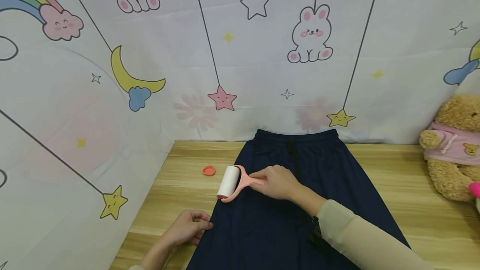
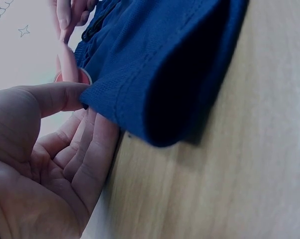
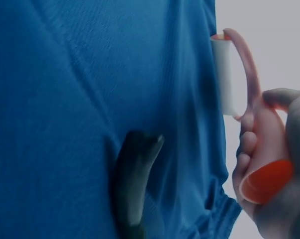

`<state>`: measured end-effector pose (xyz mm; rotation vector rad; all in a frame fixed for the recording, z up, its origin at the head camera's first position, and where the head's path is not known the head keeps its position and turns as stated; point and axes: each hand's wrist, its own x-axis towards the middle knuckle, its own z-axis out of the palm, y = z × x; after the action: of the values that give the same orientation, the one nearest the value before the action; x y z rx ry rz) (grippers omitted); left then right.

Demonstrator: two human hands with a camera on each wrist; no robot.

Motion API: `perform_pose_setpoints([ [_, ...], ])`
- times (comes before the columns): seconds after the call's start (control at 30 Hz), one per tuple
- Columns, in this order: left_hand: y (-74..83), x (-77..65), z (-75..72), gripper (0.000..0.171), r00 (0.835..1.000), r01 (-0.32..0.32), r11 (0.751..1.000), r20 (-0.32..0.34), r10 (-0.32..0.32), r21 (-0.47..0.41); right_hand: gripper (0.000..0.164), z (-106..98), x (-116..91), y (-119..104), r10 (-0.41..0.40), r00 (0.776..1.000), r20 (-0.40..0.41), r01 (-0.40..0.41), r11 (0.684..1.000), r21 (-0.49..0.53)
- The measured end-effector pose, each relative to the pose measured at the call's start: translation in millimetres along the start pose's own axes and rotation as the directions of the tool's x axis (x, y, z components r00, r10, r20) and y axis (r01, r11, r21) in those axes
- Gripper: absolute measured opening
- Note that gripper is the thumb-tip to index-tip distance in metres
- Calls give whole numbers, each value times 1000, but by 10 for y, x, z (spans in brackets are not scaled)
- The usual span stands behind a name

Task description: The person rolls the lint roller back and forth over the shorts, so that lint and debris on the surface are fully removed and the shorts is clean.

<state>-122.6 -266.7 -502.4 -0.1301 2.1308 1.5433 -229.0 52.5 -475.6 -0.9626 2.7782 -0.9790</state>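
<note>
Navy shorts (image 1: 270, 220) with an elastic waistband lie spread on the wooden table, waistband toward the wall. My right hand (image 1: 279, 181) grips the pink handle of a lint roller (image 1: 228, 181). Its white sheet roll sits at the left side edge of the shorts, below the waistband. In the right wrist view the handle's orange open end (image 3: 266, 181) shows under the palm. Lower down, my left hand (image 1: 189, 226) pinches the left edge of the shorts between thumb and fingers. A dark leg opening (image 2: 184, 89) gapes beside it in the left wrist view.
A small orange cap (image 1: 208, 171) lies on the table (image 1: 180, 195) left of the roller. A teddy bear (image 1: 453, 149) in a pink hoodie sits at the far right. Behind the table hangs a white printed cloth (image 1: 262, 70), which also covers the left side.
</note>
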Motion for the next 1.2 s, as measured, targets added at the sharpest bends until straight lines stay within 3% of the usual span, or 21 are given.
perform_pose_setpoints([
  [0.47, -32, -3, 27, 15, 1000, -20, 1000, -16, 20, 3, 31, -197, -295, 169, 12, 1000, 24, -11, 999, -48],
  [1.2, -19, 7, 11, 16, 1000, -11, 1000, -2, 11, 11, 40, -654, -1032, 663, 56, 998, 28, -55, 998, -40],
])
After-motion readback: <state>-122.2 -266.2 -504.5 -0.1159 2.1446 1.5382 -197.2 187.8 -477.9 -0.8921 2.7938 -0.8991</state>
